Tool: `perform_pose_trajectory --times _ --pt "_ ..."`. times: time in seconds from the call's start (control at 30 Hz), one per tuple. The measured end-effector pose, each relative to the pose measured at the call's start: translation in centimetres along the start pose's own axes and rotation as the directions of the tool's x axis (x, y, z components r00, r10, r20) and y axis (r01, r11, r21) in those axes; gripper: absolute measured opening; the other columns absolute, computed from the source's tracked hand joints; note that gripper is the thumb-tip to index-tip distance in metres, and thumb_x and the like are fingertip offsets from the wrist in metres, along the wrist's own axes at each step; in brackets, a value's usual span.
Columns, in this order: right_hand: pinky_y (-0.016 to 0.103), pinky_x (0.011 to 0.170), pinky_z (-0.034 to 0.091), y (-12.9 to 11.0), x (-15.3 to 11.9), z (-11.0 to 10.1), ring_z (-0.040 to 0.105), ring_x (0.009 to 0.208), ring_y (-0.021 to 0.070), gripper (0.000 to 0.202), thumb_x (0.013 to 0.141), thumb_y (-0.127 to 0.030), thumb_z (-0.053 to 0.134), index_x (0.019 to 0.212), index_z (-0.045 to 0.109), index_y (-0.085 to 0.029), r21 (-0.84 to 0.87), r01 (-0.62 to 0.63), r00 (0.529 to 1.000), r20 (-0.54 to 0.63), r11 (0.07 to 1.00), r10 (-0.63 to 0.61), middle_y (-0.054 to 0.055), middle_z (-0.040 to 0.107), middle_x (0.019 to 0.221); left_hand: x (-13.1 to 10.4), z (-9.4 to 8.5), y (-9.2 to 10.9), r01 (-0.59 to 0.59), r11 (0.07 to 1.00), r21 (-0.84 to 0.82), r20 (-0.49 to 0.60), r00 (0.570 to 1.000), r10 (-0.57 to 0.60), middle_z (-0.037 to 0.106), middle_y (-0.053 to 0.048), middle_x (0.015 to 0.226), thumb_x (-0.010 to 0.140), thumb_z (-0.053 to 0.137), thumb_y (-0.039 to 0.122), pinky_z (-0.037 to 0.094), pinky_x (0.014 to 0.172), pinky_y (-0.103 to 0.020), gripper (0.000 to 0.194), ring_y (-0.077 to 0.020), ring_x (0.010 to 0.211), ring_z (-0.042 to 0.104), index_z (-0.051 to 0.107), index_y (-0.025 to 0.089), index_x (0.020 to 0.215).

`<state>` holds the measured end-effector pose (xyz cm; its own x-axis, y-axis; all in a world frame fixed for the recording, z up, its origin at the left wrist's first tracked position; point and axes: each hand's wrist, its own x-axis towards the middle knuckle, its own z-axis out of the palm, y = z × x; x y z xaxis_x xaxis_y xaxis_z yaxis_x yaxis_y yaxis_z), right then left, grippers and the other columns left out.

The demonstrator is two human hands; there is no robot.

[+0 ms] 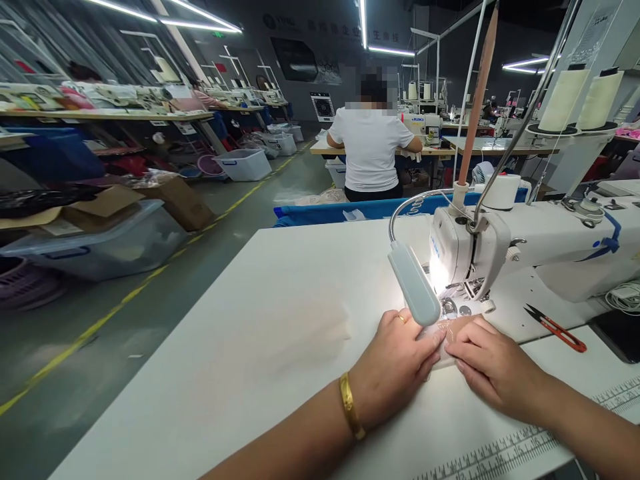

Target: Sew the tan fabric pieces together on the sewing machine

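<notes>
A small piece of pinkish-beige fabric (456, 327) lies in front of the needle area of a white sewing machine (453, 243). My left hand (397, 367), with a gold bangle at the wrist, grips the left side of the fabric between thumb and curled fingers. Its fingertips are partly hidden behind the grey lamp head (415, 283). From the right, my right hand (495, 367) pinches the same fabric with its fingers bent. The two thumbs are close together. Light from the lamp falls on the presser foot (470, 290).
Red-handled thread snips (557, 329) and a black phone (620, 337) lie right of my hands. A printed ruler strip (525, 447) runs along the table's front edge. Thread cones (563, 100) stand behind the machine. Ahead, a person in a white shirt (371, 147) sits facing away.
</notes>
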<state>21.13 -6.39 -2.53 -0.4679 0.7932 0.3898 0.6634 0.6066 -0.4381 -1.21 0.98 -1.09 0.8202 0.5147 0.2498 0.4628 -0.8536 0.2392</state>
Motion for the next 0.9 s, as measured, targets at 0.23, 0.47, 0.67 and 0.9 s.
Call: perform_pose_trajectory --times 0.23,0.47,0.67,0.9 --pt "0.036 0.078 0.049 -0.2 0.2 0.6 0.052 0.088 0.0225 0.023 0.103 -0.009 0.045 0.11 0.064 -0.02 -0.064 -0.036 0.997 -0.064 0.997 0.032 0.006 0.06 0.094 0.9 -0.8 -0.7 0.034 0.997 -0.066 0.027 0.999 -0.032 0.071 -0.009 0.113 0.097 0.062 0.022 0.05 0.095 -0.048 0.009 -0.0298 0.107 0.064 0.064 0.019 0.106" --pt "0.037 0.076 0.051 -0.2 0.6 1.0 0.054 0.087 0.0235 0.026 0.1 -0.008 0.045 0.114 0.062 -0.021 -0.121 -0.139 0.99 -0.021 0.983 0.137 0.007 0.061 0.095 1.2 0.2 -2.4 -0.041 0.998 -0.046 -0.062 0.997 0.038 0.072 -0.01 0.115 0.102 0.058 0.027 0.048 0.102 -0.051 0.011 -0.0291 0.11 0.065 0.066 0.019 0.105" --pt "0.037 0.075 0.049 -0.2 0.4 1.4 0.053 0.085 0.024 0.03 0.1 -0.006 0.043 0.121 0.061 -0.02 -0.135 -0.158 0.987 -0.022 0.978 0.156 0.006 0.06 0.093 1.4 0.0 -2.3 -0.019 0.998 -0.053 -0.046 0.999 0.017 0.073 -0.009 0.114 0.102 0.059 0.026 0.048 0.103 -0.05 0.011 -0.0285 0.109 0.065 0.066 0.019 0.105" --pt "0.038 0.076 0.049 -0.2 0.3 1.6 0.053 0.087 0.0248 0.031 0.1 -0.005 0.044 0.121 0.059 -0.021 -0.153 -0.138 0.99 -0.036 0.979 0.134 0.006 0.06 0.095 1.3 0.2 -2.4 -0.042 0.998 -0.047 -0.079 0.996 0.038 0.074 -0.008 0.111 0.101 0.059 0.025 0.048 0.103 -0.049 0.008 -0.0276 0.108 0.067 0.065 0.02 0.103"
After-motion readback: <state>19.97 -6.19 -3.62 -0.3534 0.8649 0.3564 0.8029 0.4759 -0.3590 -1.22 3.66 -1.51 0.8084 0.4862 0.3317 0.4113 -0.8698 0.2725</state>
